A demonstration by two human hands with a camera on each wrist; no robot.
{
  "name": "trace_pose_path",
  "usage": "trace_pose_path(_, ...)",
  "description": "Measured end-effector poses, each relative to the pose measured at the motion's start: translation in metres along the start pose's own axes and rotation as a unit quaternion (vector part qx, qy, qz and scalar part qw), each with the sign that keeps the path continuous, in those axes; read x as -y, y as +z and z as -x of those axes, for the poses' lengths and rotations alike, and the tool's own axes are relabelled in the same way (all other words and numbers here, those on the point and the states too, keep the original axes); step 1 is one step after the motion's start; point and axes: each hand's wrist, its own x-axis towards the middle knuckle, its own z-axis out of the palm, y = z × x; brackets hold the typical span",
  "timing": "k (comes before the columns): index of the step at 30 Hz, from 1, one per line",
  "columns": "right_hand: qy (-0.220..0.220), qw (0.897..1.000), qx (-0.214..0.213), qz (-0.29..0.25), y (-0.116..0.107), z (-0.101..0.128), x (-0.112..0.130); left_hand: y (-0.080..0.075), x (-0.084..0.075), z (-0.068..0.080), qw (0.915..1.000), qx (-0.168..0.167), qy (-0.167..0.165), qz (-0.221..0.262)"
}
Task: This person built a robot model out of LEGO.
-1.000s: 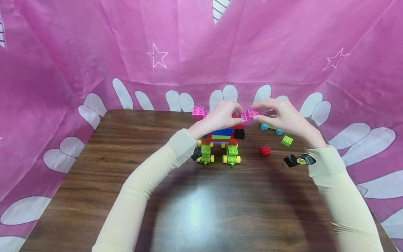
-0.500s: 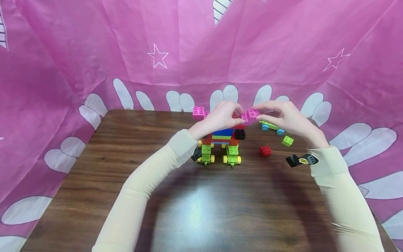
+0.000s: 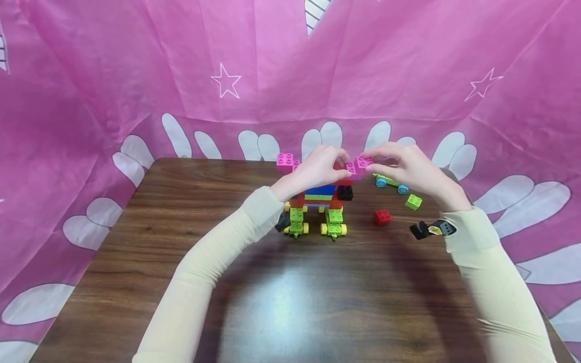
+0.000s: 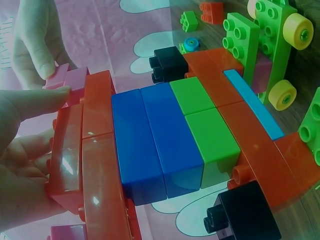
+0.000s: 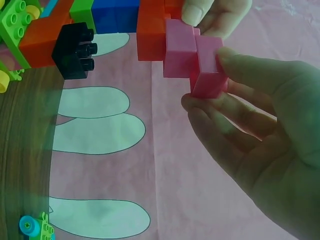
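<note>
A tall toy-brick figure (image 3: 320, 190) stands on legs of green bricks (image 3: 335, 216) with yellow wheels. My left hand (image 3: 313, 169) grips the rounded red brick (image 4: 67, 157) at its top, thumb tip close to a pink brick (image 4: 77, 82). My right hand (image 3: 406, 169) pinches the outer pink brick (image 5: 209, 70) between thumb and fingers. That brick sits one step up on the inner pink brick (image 5: 180, 50), at the figure's right shoulder. Another stepped pink brick (image 3: 285, 162) sticks out on the left side. Blue bricks (image 4: 155, 140) and black bricks (image 4: 245, 210) form the body below.
On the brown table (image 3: 204, 282), right of the figure, lie a loose red brick (image 3: 382, 217) and a small green brick (image 3: 413, 201). A green wheeled base with blue wheels (image 3: 391, 183) stands behind them. Pink cloth (image 3: 272, 96) hangs behind the table.
</note>
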Motion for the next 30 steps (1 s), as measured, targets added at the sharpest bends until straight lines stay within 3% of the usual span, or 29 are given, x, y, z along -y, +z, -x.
trace_pose_path(14,-0.018,1.000,-0.004,0.006,-0.0002,-0.0017,0.0001,-0.0009,-0.0012,-0.0005,1.0000,0.004,-0.004,0.002)
trace_pose_path(21,-0.032,0.999,-0.026,0.003,0.0007,-0.0030,-0.0016,-0.0009,-0.0010,-0.0009,1.0000,-0.001,0.008,-0.003)
trace_pose_path(30,-0.002,1.000,-0.016,0.004,0.0030,-0.0020,0.0007,-0.0004,-0.0007,-0.0014,1.0000,0.003,0.005,-0.005)
